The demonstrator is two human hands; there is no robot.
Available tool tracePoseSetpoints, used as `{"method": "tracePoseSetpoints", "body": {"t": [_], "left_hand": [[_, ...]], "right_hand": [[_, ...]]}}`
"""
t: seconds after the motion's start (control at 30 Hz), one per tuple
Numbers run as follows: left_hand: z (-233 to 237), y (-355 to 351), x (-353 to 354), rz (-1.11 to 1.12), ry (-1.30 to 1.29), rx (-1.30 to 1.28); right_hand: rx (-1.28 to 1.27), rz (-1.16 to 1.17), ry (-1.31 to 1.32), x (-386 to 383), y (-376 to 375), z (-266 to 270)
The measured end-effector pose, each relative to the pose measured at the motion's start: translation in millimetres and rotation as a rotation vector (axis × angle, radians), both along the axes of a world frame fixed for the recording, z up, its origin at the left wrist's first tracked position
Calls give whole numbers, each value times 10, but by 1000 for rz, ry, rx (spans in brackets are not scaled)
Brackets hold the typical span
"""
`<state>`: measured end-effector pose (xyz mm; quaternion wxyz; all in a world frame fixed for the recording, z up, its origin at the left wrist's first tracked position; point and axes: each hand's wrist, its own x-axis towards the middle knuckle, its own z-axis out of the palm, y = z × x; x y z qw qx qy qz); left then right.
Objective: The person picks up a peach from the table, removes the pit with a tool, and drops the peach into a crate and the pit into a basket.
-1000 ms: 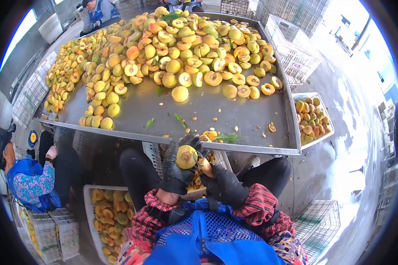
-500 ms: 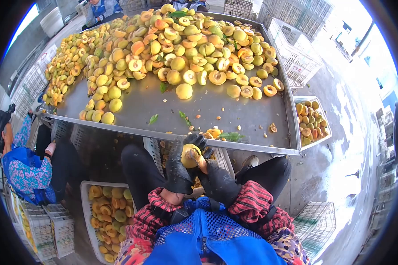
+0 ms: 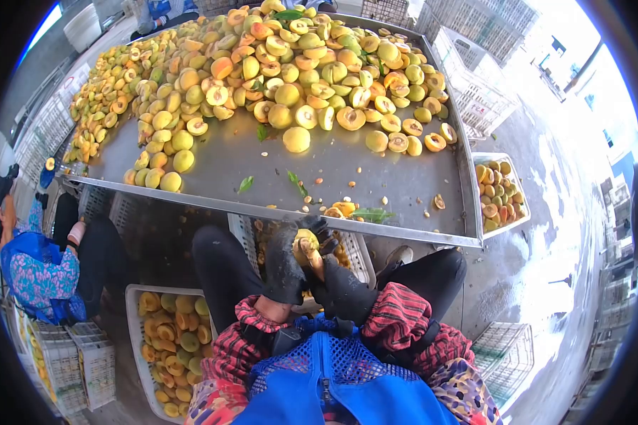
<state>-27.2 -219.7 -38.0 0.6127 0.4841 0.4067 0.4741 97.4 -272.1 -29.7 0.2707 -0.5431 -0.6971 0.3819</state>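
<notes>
Sitting at the far left, one co-worker (image 3: 39,273) in a blue vest and floral sleeves shows one hand (image 3: 76,231) near a dark trouser leg. Below that person stand two pale lattice crates (image 3: 97,361) side by side. Next comes one white tub (image 3: 133,329) holding many yellow-orange fruits, overlapping too closely to count. Above it, one metal table (image 3: 220,159) bears a single large heap (image 3: 184,81) of whole and halved fruit, again past counting. Three leaves (image 3: 246,184) lie on the bare metal toward the front edge, and one whole fruit (image 3: 296,139) sits just before the heap. Below that edge, the left hand, gloved in black (image 3: 285,258), is curled around one yellow fruit (image 3: 305,237). The right hand, also gloved (image 3: 340,287), has its bent fingers close against that fruit; whether they grip anything of their own I cannot tell. One crate (image 3: 364,262) of fruit pieces lies under both. Rightward, one white crate (image 3: 507,228) of fruit stands beside the table, and one lattice crate (image 3: 503,354) lies lower down.
</notes>
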Motion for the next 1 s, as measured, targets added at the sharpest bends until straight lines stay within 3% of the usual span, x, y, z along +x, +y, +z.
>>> {"method": "tracePoseSetpoints", "body": {"t": [0.1, 0.2, 0.3, 0.47, 0.57, 0.6, 0.67, 0.9, 0.97, 1.0], "left_hand": [[144, 56, -124, -12, 351, 369], [-23, 218, -229, -107, 608, 694], [-9, 263, -252, -150, 475, 599], [-161, 248, -257, -62, 530, 598], [-212, 246, -271, -63, 602, 653], [-234, 245, -279, -70, 629, 670], [-180, 200, -265, -23, 580, 565], [-499, 123, -179, 287, 526, 731], [-441, 100, -78, 118, -102, 207], [-451, 110, -72, 44, -197, 92]], "right_hand": [[-133, -16, -10, 2, -10, 108], [-167, 39, -61, 19, 37, 245], [-241, 43, -137, 25, 48, 149], [-262, 95, -153, 1, 103, 283], [-314, 50, 15, -7, 55, 170], [-461, 19, 166, -23, 60, 283], [-751, -44, 470, -68, 92, 613], [-964, -36, 1035, -92, 87, 327], [-1015, -29, 1139, -82, 78, 272], [-992, -68, 1121, -93, 71, 242]]}}
